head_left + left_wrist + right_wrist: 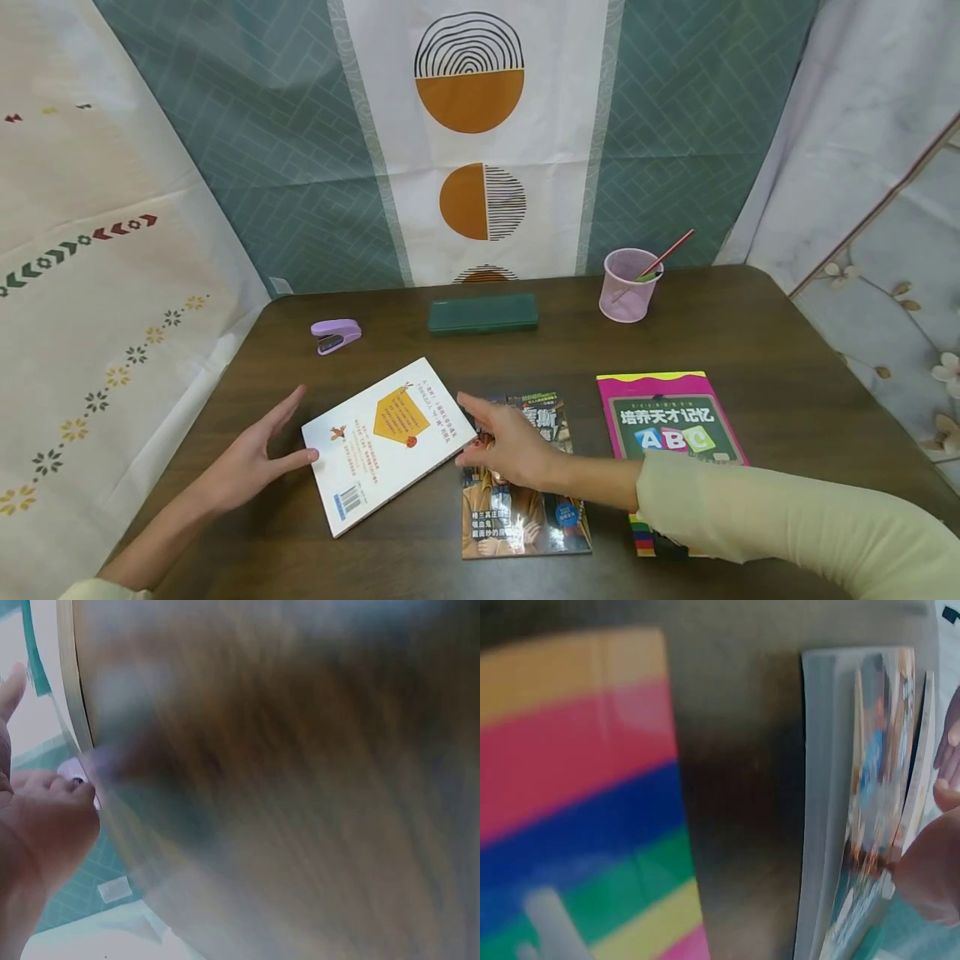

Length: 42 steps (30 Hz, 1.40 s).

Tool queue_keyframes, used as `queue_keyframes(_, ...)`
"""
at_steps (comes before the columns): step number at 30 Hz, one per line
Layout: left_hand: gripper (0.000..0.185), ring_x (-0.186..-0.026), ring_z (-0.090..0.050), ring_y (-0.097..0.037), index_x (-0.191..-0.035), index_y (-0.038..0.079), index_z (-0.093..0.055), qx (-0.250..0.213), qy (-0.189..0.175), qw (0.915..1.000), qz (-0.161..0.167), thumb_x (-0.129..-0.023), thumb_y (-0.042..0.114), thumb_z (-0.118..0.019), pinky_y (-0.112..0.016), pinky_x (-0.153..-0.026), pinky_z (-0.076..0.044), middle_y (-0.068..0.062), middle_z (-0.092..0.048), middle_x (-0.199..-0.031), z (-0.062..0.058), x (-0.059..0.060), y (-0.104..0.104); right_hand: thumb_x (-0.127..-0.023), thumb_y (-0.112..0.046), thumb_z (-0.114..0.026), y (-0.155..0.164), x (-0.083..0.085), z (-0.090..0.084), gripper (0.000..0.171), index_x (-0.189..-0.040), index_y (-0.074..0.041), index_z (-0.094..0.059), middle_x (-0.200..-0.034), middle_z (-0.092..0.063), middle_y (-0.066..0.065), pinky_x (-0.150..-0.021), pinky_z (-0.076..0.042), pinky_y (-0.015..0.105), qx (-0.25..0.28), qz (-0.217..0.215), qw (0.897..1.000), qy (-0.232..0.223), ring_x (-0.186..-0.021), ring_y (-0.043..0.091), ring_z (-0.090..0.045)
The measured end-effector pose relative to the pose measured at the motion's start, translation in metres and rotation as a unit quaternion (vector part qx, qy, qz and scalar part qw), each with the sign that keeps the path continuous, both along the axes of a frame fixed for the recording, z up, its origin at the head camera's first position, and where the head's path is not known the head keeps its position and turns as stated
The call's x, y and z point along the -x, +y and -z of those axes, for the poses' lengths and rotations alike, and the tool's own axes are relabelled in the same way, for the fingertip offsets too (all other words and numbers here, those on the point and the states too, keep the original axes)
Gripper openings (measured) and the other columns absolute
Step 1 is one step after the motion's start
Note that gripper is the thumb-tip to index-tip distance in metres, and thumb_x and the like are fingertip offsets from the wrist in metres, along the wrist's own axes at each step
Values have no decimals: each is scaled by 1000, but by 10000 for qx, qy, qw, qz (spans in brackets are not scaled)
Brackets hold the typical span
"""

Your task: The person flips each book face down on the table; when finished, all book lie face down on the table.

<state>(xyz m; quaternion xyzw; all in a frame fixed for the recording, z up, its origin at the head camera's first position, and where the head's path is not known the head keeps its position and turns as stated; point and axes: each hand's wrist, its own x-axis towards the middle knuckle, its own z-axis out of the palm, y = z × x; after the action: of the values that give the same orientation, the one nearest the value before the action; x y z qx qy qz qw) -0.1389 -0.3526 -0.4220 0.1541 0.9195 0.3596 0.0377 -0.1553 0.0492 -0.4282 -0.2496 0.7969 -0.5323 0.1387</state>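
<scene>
A white book (390,450) with an orange panel and a barcode lies slanted, back cover up, between the two hands. My left hand (251,458) is spread at its left side, with the thumb tip at the book's edge; whether it touches is unclear. The right hand (517,446) reaches over a dark illustrated book (517,525). Its thumb and fingers are parted around the white book's right corner, without a visible pinch. In the left wrist view the left hand (49,832) has its fingers extended. The right hand (930,874) shows beside the book stack's edge in the right wrist view.
A pink and green ABC book (671,417) lies at the right, partly under the right sleeve (780,508). Along the back of the table stand a purple stapler (337,333), a green case (483,314) and a pink mesh pen cup (626,287) with a red pencil.
</scene>
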Motion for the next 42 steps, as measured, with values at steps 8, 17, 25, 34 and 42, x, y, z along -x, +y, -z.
queue_keyframes(8,96,-151,-31,-53,-166,-1,-29,316,-412,9974,506,-95,37,-81,1,-104,-21,-24,-30,-170,1,3,-5,-94,10,-75,-3,-5,5,75,-158,13,-36,-162,-41,28,-109,-48,44,426,75,9990,-90,-146,37,-47)
queue_keyframes(17,84,-148,-41,-47,-163,3,-38,865,-209,9931,760,-97,31,-81,-4,-105,-26,-21,-41,-165,-4,4,-4,-93,16,-71,-7,-1,8,62,-151,14,-48,-152,-52,28,-104,-53,40,479,287,9984,7,-137,38,-56)
queue_keyframes(25,80,-143,-50,-42,-160,3,-45,1486,15,9866,676,-94,23,-84,-48,-109,-50,-19,-49,-160,-5,5,-2,-92,14,-73,-10,4,8,57,-146,12,-56,-145,-60,24,-97,-57,34,-336,350,9947,911,-128,31,-64)
queue_keyframes(34,81,-132,-62,-37,-153,5,-57,1562,280,9864,436,-84,28,-92,-51,-101,-55,-15,-62,-149,-7,0,-4,-92,17,-69,-15,14,4,49,-139,9,-64,-134,-68,23,-69,-61,23,-406,349,9932,1038,-104,27,-77)
queue_keyframes(42,75,-115,-72,-31,-145,5,-65,1650,508,9848,160,-80,27,-95,-47,-90,-60,-16,-71,-136,-4,-9,-8,-94,15,-70,-18,34,3,46,-139,8,-65,-137,-67,22,-90,-62,36,-587,39,9923,1092,-123,33,-69)
